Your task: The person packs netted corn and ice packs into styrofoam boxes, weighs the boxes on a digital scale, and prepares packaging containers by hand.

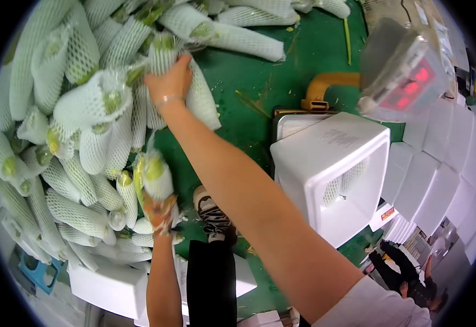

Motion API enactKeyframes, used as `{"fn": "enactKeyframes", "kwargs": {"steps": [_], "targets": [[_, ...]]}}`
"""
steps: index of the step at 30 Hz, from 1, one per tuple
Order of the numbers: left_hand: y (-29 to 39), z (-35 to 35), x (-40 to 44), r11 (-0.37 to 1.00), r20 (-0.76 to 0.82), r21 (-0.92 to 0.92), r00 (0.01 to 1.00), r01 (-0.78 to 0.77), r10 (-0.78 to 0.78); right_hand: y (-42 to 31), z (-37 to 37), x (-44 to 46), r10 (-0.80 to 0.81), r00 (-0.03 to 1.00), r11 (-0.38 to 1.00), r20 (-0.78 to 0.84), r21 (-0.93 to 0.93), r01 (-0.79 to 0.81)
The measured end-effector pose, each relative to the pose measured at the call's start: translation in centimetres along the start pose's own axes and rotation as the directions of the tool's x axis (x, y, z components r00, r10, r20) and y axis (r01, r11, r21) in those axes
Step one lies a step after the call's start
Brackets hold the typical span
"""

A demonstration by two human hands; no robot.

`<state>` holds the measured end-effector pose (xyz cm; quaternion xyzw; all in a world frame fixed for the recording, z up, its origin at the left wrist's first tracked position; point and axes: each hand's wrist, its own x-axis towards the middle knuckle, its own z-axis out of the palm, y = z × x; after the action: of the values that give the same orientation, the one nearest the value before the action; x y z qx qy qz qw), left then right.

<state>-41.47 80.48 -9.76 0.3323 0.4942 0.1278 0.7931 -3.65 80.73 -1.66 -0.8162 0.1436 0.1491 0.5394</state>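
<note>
My right hand (pixel 170 84) reaches to the pile and is closed around a pale green vegetable in a white foam net sleeve (pixel 162 53). Nearer my body, my left hand (pixel 159 211) grips another foam-netted vegetable (pixel 157 175) with clear plastic film about it; the film and glare partly hide the fingers. Leafy yellow-green parts stick out beside that one. Many more vegetables in foam nets (pixel 93 98) are heaped to the left of both hands, their green ends showing. One netted piece (pixel 201 95) lies just right of my right wrist.
A white foam box (pixel 330 163) stands on a scale at the right, netted vegetables inside. The scale's display (pixel 407 87) glows red. White boxes (pixel 434 174) are stacked beyond, and a person (pixel 407 278) is at lower right. My shoe (pixel 213 212) is on the green surface.
</note>
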Motion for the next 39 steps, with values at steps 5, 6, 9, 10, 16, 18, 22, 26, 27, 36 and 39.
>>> {"fn": "enactKeyframes", "kwargs": {"steps": [5, 6, 9, 10, 16, 18, 22, 26, 27, 36, 39], "targets": [[9.1, 6.3, -1.7, 0.977, 0.030, 0.205, 0.998, 0.051, -0.058, -0.7, -9.0, -4.8, 0.034, 0.999, 0.956, 0.025, 0.289, -0.040], [10.2, 8.6, -0.6, 0.944, 0.114, 0.330, 0.992, 0.007, -0.047, -1.5, -11.1, -4.1, 0.028, 1.000, 0.916, -0.014, 0.402, -0.020], [10.7, 15.5, 5.7, 0.684, 0.387, 0.696, 0.917, -0.220, -0.099, 0.3, -13.3, 1.3, 0.136, 0.959, 0.919, 0.249, 0.329, -0.216], [10.5, 17.8, 8.0, 0.517, 0.422, 0.807, 0.891, -0.286, -0.166, 0.6, -12.8, 3.0, 0.227, 0.935, 0.942, 0.271, 0.185, -0.282], [11.3, 26.5, 14.7, 0.822, 0.292, 0.424, 0.803, 0.379, -0.520, 4.5, -10.1, 4.7, 0.298, 0.748, 0.713, 0.594, 0.383, -0.588], [10.5, 22.8, 12.8, 0.773, 0.370, 0.631, 0.900, -0.063, -0.229, 5.1, -10.8, 1.8, 0.131, 0.834, 0.829, 0.536, 0.403, -0.389], [10.0, 13.6, 1.9, 0.807, 0.184, 0.585, 0.956, 0.079, -0.227, 1.7, -17.8, -8.8, -0.041, 0.918, 0.989, 0.395, 0.146, -0.019], [11.2, 21.1, -15.6, 0.864, 0.198, 0.415, 0.899, 0.284, -0.391, -5.4, -32.7, -19.2, 0.307, 0.791, 0.919, 0.529, 0.050, -0.391], [10.9, 23.9, -19.0, 0.845, 0.218, 0.425, 0.869, 0.325, -0.444, -6.3, -36.1, -21.1, 0.323, 0.808, 0.899, 0.493, 0.107, -0.424], [-4.2, 40.8, -25.7, 0.797, 0.250, 0.515, 0.835, 0.315, -0.491, 1.8, -52.9, -11.0, 0.162, 0.887, 0.987, 0.433, -0.070, -0.146], [-6.4, 41.7, -24.5, 0.787, 0.232, 0.544, 0.849, 0.291, -0.475, 4.6, -53.0, -8.6, 0.091, 0.887, 0.932, 0.452, -0.352, 0.084]]}}
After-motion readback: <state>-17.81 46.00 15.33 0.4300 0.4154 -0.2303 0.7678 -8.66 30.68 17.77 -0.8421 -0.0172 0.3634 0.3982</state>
